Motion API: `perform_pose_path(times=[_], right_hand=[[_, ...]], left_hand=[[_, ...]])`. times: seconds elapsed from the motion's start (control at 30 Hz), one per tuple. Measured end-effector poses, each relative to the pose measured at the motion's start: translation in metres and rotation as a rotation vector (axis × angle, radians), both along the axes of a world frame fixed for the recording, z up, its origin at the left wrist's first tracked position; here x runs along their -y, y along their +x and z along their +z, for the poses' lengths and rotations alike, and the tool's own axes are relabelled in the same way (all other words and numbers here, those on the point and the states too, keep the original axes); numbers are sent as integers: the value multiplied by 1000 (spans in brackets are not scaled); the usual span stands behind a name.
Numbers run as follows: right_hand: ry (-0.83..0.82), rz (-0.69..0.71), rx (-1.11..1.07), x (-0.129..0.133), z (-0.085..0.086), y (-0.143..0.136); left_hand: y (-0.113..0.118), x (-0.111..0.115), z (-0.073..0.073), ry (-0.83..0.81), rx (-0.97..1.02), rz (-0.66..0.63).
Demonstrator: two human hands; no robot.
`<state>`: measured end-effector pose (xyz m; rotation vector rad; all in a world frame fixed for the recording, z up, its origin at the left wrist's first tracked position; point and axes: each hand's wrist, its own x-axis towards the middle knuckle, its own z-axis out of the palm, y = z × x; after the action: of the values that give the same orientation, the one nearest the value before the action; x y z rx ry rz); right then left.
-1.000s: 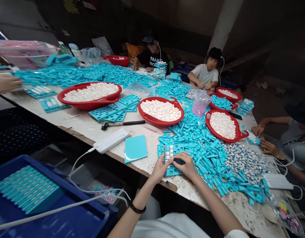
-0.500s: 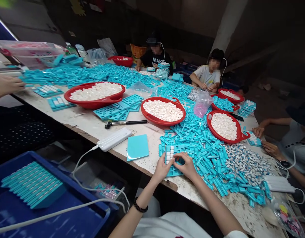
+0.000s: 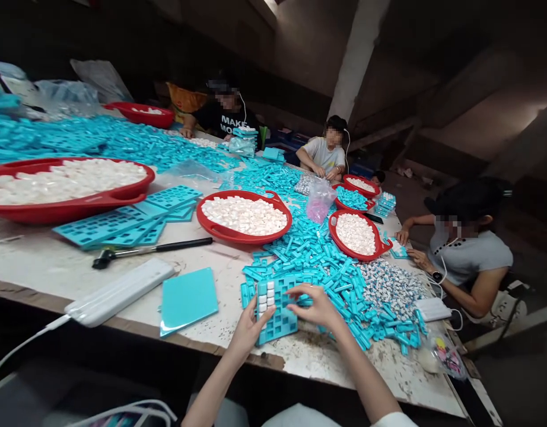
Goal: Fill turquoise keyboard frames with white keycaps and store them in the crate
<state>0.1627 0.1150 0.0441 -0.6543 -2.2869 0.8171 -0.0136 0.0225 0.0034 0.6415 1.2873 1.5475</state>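
My left hand [image 3: 250, 325] grips the lower left edge of a turquoise board [image 3: 280, 311] with rows of square holes, its thumb on the face. White cube-like pieces [image 3: 267, 298] fill part of the columns at the board's left side. Over the right part of the board, my right hand [image 3: 315, 303] has thumb and fingers apart, with no piece visible between them. Loose turquoise strips [image 3: 309, 249] are heaped behind the board and to its right. A flat turquoise sheet [image 3: 188, 299] lies to the left of my left hand.
Red basins of white pieces [image 3: 244, 237] stand behind, beside a stack of holed boards [image 3: 99, 225]. A black-handled hammer [image 3: 153, 249] and a white power strip [image 3: 122, 290] lie left. Small white-and-blue parts [image 3: 391, 287] are piled right. Several co-workers [image 3: 469, 249] sit around the table.
My view has swung to the right and closer to the table. My right hand has drawn away from the white pieces toward the board's right side, fingers opening. My left hand still holds the board.
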Motion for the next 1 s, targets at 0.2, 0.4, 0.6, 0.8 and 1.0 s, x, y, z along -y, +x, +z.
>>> perform_pose_path(times=[0.2,0.4,0.6,0.8,1.0], right_hand=[[131,-682,138,-61,9,106],[175,-1010,383,-106,5,171],[163,-1026,576,-129,0,170],[155,-1011,719,-137,2,174],[206,-1048,775,-132,7,168]], left_hand=[[1,-3,-1,-31,-20,-68],[0,-5,-8,-22,-9,-62],[1,-4,-14,-3,-37,-55],[1,1,-11,50,-100,-28],[3,0,-1,55,71,-49]])
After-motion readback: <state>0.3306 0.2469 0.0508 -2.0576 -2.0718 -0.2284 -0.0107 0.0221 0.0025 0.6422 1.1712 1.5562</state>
